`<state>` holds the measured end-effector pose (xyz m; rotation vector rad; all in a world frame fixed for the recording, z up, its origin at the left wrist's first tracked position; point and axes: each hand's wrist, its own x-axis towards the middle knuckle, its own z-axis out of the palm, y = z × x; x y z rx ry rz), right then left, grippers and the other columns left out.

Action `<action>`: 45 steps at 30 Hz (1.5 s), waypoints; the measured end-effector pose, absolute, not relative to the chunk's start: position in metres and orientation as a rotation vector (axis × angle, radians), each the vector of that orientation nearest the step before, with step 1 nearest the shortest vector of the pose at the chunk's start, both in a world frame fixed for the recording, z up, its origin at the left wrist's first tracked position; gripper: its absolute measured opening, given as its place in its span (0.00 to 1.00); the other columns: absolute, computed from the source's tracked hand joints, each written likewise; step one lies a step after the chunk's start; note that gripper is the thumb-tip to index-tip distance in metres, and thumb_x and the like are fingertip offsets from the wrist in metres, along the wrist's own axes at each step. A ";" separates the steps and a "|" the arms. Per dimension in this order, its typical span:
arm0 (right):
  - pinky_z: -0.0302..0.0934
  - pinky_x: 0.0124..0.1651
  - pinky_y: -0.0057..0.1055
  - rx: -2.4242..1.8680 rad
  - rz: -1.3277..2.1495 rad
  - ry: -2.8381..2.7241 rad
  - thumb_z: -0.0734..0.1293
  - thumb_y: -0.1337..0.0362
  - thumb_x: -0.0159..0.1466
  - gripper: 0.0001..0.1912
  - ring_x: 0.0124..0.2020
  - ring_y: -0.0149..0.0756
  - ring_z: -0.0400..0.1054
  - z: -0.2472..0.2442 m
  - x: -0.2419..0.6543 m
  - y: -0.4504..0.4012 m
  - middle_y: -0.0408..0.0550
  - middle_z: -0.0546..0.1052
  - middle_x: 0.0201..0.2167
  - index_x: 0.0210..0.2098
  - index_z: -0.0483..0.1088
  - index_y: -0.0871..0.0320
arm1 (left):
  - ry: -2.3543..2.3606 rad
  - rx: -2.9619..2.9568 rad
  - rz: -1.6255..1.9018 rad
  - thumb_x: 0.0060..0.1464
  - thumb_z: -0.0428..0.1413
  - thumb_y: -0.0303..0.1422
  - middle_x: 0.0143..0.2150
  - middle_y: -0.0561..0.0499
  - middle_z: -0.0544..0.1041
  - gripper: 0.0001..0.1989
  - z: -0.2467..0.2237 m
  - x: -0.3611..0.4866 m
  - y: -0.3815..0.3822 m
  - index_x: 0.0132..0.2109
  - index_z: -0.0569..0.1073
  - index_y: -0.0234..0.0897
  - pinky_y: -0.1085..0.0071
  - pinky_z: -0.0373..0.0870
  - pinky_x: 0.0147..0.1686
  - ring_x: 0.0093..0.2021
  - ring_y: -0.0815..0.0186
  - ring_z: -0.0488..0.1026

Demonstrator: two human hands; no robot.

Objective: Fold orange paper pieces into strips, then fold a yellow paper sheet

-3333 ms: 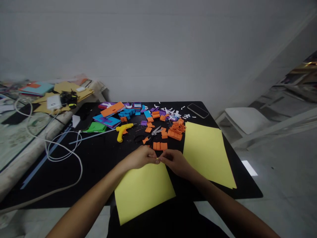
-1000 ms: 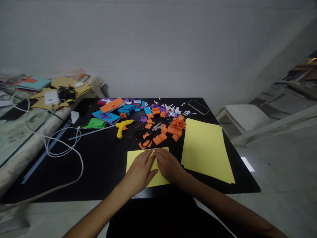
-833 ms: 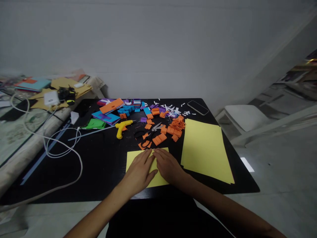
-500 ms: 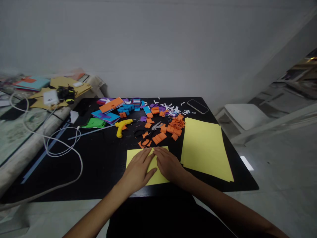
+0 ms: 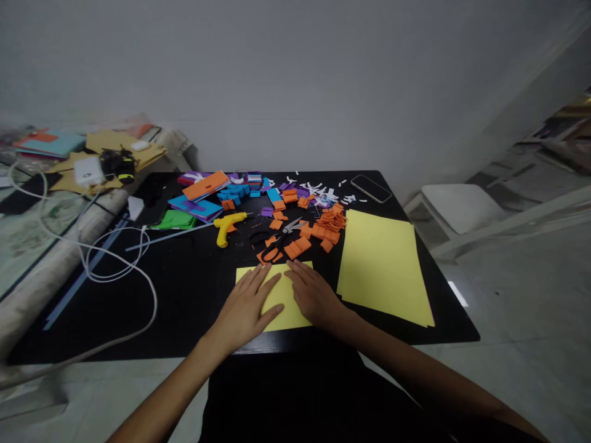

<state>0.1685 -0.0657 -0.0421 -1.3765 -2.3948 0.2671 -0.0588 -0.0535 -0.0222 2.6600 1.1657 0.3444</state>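
Note:
A yellow sheet of paper (image 5: 289, 311) lies flat near the front edge of the black table (image 5: 194, 301). My left hand (image 5: 244, 304) rests on its left half, fingers stretched out and thumb spread. My right hand (image 5: 311, 292) presses on the upper right part, fingers extended and lying close together; its thumb is partly hidden. Just beyond the sheet are black-handled scissors (image 5: 279, 243) among small folded orange paper pieces (image 5: 298, 247). A yellow glue gun (image 5: 226, 227) lies farther left. To the right is a stack of larger yellow sheets (image 5: 385, 271).
White paper scraps (image 5: 323, 195) and a phone (image 5: 370, 188) lie at the back right. Orange (image 5: 206, 186), blue and green (image 5: 174, 219) paper stacks sit at the back left. A white cable (image 5: 150, 283) loops over the table's left side. A white chair (image 5: 462, 209) stands at the right.
My left hand has slid left across the yellow sheet, away from my right hand, and its fingers have spread. My right hand stays near the same spot. The camera view has shifted slightly.

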 end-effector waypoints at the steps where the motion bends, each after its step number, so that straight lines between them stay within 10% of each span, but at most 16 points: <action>1: 0.56 0.71 0.49 -1.378 0.267 -2.411 0.57 0.75 0.68 0.25 0.72 0.49 0.55 -0.042 0.168 -0.066 0.66 0.64 0.69 0.63 0.66 0.71 | 1.172 2.661 0.335 0.67 0.51 0.49 0.75 0.38 0.56 0.32 -0.022 -0.060 -0.053 0.71 0.61 0.40 0.44 0.58 0.68 0.73 0.45 0.55; 45: 0.56 0.70 0.50 -1.459 0.226 -2.444 0.61 0.76 0.62 0.25 0.68 0.52 0.61 -0.029 0.150 -0.069 0.65 0.70 0.64 0.59 0.68 0.68 | 1.371 2.660 0.441 0.65 0.52 0.49 0.69 0.37 0.67 0.30 -0.025 -0.079 -0.054 0.67 0.67 0.38 0.42 0.62 0.65 0.68 0.43 0.63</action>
